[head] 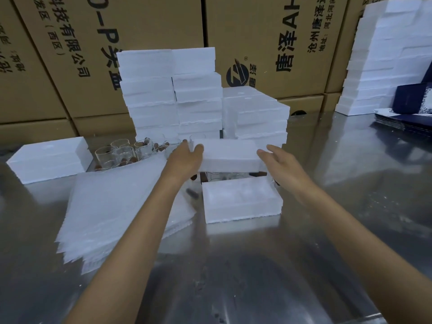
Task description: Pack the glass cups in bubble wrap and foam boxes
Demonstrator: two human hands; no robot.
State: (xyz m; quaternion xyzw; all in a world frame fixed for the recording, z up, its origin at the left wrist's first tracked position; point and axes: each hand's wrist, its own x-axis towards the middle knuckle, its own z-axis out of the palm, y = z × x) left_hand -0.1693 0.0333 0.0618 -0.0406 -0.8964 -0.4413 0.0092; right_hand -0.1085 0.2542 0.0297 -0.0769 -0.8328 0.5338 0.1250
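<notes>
A white foam lid [230,155] hangs above the table between my hands. My left hand [184,157] grips its left end. My right hand [279,160] sits at its right end with fingers spread, touching or just off it. Below it an open foam box [240,199] lies on the steel table, its hollow facing up. Several glass cups [122,152] with brown handles stand at the back left, more partly hidden under the lid. A stack of bubble wrap sheets [112,206] lies at the left under my left forearm.
Tall stacks of foam boxes [173,94] stand behind the cups, another stack [383,54] at the far right. A closed foam box [50,159] sits at the left. Dark blue cartons [411,101] are at the right. Cardboard boxes [268,43] wall the back.
</notes>
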